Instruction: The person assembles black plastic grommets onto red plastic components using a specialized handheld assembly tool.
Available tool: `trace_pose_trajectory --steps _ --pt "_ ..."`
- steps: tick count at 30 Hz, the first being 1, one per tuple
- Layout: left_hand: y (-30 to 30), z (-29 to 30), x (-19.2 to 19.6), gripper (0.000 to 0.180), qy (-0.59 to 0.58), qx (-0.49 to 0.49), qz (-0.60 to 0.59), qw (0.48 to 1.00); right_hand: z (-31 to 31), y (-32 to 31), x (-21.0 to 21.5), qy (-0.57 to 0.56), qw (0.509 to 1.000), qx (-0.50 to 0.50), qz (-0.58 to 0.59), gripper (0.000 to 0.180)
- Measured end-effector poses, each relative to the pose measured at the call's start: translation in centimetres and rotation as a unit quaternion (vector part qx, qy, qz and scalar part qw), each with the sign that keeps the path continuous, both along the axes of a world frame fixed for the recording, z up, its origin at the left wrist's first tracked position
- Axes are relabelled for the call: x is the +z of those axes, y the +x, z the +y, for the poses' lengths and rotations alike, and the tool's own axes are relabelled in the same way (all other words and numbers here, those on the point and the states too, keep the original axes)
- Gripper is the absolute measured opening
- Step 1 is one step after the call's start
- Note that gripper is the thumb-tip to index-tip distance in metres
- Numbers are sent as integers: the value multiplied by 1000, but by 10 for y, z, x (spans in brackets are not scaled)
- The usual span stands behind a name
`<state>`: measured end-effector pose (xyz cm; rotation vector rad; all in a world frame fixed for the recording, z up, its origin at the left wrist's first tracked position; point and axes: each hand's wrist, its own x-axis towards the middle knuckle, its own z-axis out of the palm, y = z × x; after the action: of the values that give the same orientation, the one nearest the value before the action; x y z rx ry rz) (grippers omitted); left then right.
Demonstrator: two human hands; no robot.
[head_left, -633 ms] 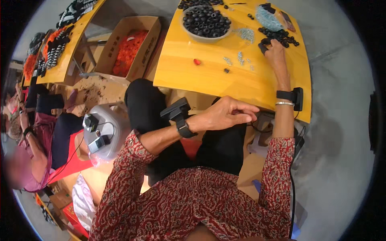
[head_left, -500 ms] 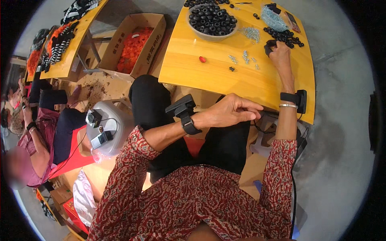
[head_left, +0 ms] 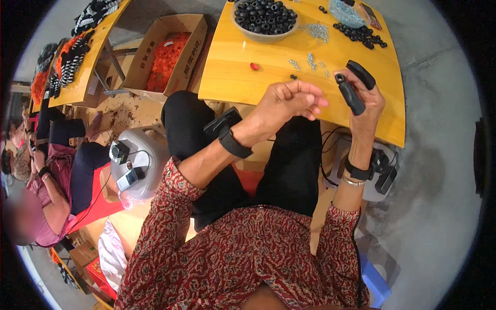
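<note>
My right hand (head_left: pixel 368 103) is raised over the table's right front part, with black covers on its thumb (head_left: pixel 351 97) and a finger (head_left: pixel 360 75). Pinched at the tip of the covered thumb is what looks like a small black bead (head_left: pixel 339 78) with a hole. My left hand (head_left: pixel 294 101) hovers at the table's front edge, empty, its fingers loosely bent and apart. Beyond the hands, small silvery pieces (head_left: pixel 311 61) lie in little groups, beside a tiny dark piece (head_left: pixel 293 77) and a red piece (head_left: pixel 254 66).
A bowl of black beads (head_left: pixel 265 18) stands at the back of the yellow table (head_left: pixel 227 77). Loose black beads (head_left: pixel 359 35) and a bag of silvery pieces (head_left: pixel 345 14) lie back right. At left are a carton of orange material (head_left: pixel 168 62) and a seated person (head_left: pixel 57 191).
My right hand has come back from the loose black beads toward me and turned, showing a small black bead at its fingertips. My left hand has moved slightly left and up.
</note>
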<state>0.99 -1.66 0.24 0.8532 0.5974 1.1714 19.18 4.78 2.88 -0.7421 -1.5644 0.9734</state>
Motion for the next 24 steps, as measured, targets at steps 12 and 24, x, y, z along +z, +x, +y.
trace_pose_trajectory --steps 12,24 --pt "0 2 -5 14 -20 7 -74 997 -41 -7 0 22 995 25 -99 33" --pt "-2 5 -1 21 -105 -19 -141 984 -37 -9 7 73 976 14 -203 27"
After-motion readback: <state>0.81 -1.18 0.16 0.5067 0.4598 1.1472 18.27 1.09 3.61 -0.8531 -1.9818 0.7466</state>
